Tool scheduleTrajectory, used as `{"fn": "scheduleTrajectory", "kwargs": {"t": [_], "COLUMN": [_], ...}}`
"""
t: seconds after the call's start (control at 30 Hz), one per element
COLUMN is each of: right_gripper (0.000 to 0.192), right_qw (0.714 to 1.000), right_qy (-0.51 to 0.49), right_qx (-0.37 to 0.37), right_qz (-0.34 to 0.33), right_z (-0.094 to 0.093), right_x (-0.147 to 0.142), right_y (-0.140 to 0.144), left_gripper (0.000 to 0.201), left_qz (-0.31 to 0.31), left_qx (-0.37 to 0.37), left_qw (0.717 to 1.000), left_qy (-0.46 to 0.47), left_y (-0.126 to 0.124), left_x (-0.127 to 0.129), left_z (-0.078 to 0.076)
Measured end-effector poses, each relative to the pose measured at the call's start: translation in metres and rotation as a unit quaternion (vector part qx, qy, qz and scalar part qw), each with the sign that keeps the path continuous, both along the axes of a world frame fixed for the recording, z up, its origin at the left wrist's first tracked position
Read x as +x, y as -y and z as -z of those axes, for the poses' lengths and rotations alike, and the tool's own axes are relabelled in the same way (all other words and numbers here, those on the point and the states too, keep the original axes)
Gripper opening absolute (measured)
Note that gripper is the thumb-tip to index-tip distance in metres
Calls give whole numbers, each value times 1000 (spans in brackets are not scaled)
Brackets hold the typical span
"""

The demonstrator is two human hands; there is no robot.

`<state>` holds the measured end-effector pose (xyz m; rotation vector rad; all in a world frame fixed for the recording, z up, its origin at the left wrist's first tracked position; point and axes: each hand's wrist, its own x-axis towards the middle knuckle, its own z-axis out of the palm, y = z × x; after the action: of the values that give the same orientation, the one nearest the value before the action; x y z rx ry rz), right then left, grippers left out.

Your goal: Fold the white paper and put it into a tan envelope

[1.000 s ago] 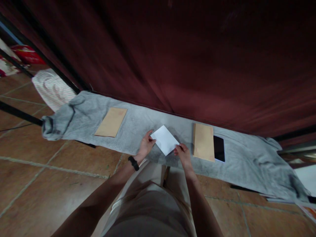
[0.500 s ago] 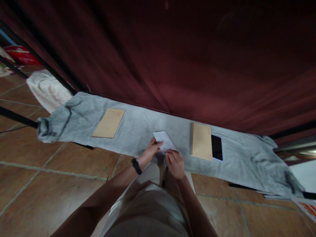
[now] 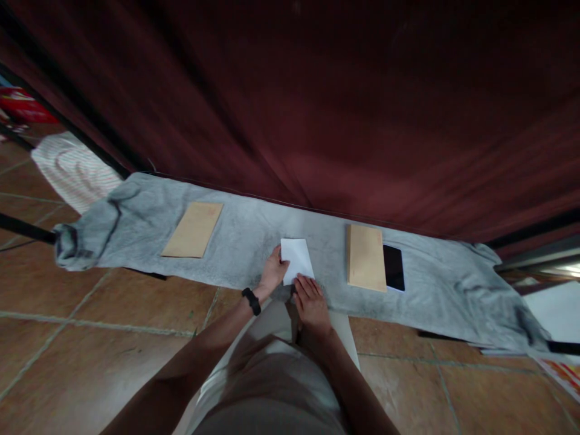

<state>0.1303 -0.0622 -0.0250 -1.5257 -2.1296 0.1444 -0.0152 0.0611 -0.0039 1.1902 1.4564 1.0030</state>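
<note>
A white sheet of paper [image 3: 296,258], seemingly folded, lies on the grey cloth in front of me. My left hand [image 3: 273,269], with a black band on its wrist, grips the paper's left edge, thumb on top and fingers at the side. Flat against the lower right edge rests my right hand [image 3: 312,302], its fingers stretched out over the paper. To the left of my hands is a brown envelope [image 3: 193,229]. A stack of brown envelopes [image 3: 366,257] sits to the right, against a dark-screened phone or tablet [image 3: 394,267] that it partly covers.
The grey cloth [image 3: 435,272] covers a long, narrow surface. Behind it hangs a dark red curtain [image 3: 317,121]. Black frame bars [image 3: 27,228] stick out at the left, near a striped cloth [image 3: 77,169]. Brown floor tiles [image 3: 172,308] show below.
The paper has gone from tilted and lifted to lying flatter on the cloth. My right hand has flattened over its lower edge, and the view has shifted slightly.
</note>
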Motion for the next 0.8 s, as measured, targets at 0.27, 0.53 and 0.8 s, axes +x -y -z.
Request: {"fn": "scheduleTrajectory", "kwargs": {"t": [0.27, 0.53, 0.8], "right_gripper": [42, 31, 42], "right_qw": [1000, 999, 999], "right_qy": [25, 28, 29], "right_qx": [-15, -14, -16], "right_qz": [-5, 6, 23], "right_z": [-3, 7, -5], "right_x": [3, 1, -1], "right_y": [5, 4, 12], "left_gripper": [61, 50, 57], "left_qz": [47, 356, 289], "left_qx": [220, 306, 273], "left_qw": [915, 794, 786], "left_qy": [-334, -386, -473], "left_y": [29, 31, -8], "left_x": [-5, 15, 3], "left_z": [-5, 10, 13]}}
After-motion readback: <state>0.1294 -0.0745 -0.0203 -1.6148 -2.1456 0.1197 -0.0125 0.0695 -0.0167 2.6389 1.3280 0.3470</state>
